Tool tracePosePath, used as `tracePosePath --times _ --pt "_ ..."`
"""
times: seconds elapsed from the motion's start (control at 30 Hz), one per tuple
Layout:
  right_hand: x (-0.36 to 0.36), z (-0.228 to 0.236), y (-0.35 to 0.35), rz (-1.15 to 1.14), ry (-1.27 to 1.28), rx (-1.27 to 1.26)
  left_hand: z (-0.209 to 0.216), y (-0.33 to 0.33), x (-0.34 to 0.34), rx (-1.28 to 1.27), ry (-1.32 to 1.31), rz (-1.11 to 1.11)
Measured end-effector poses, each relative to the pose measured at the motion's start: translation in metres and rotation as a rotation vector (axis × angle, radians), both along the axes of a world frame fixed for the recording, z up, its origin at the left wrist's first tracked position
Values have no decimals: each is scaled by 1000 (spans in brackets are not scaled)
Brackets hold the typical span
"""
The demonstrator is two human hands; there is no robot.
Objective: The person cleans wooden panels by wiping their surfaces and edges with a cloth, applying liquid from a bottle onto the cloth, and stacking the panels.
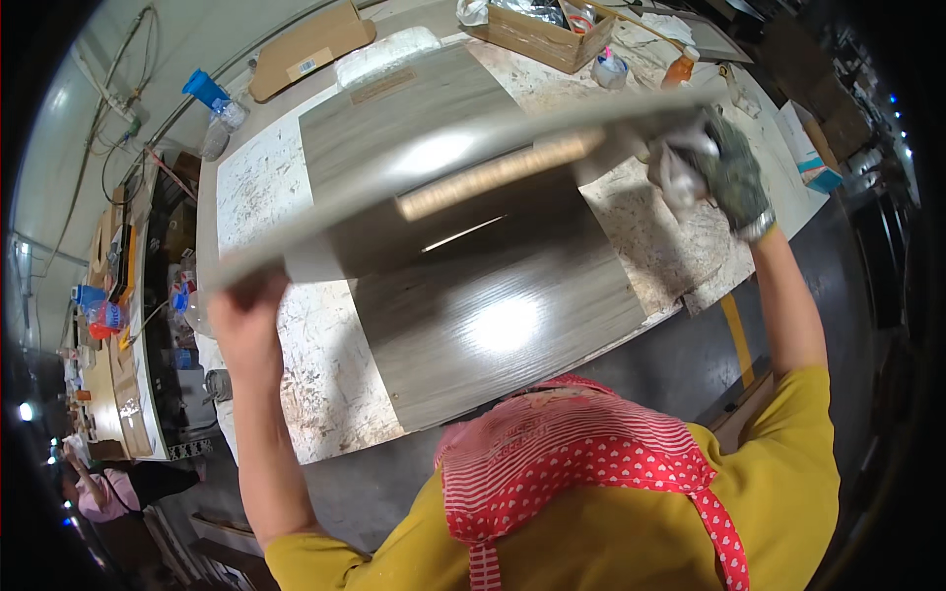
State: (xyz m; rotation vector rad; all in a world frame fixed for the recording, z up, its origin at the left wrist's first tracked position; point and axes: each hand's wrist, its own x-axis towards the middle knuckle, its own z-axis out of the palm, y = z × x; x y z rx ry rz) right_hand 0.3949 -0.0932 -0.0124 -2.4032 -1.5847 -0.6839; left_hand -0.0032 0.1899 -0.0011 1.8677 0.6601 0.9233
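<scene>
A grey board (315,222), smeared by motion, is held tilted above the worktable. My bare left hand (248,300) is closed round its near left end. At the other end, my right hand (737,172) wears a dark grey-green work glove and is closed on a crumpled whitish cloth (680,179). The glove touches the board's right end; whether its fingers also grip the board is hidden. Beneath lies a grey wood-grain panel (493,364) with a bright light reflection, partly covered by the raised board. A tan strip shows under the raised board, too blurred to identify.
The worktable (330,379) has a stained white covering. At its back stand an open cardboard box (537,37) of odds and ends, a small orange bottle (680,69) and a white wrapped bundle (386,54). A blue-and-white box (808,148) sits far right. Another person (108,492) is far left.
</scene>
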Motion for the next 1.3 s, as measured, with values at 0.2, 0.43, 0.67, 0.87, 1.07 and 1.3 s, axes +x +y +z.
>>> tracePosePath --times 0.2,0.43,0.67,0.87,1.07,1.3 --pt "-68 -42 -69 128 776 540 -12 -54 -35 219 132 -260" --pt "-78 -95 -89 -52 270 -72 -74 -77 -45 638 558 -378" --pt "-17 -55 -78 -134 508 260 -84 -76 -61 570 1027 -499" --pt "-189 -63 86 767 223 243 -157 -89 -30 -141 422 130" --pt "-162 -137 127 728 142 24 -160 -90 -26 -132 413 44" --pt "-43 -77 110 494 299 -15 -150 -105 -27 -382 312 147"
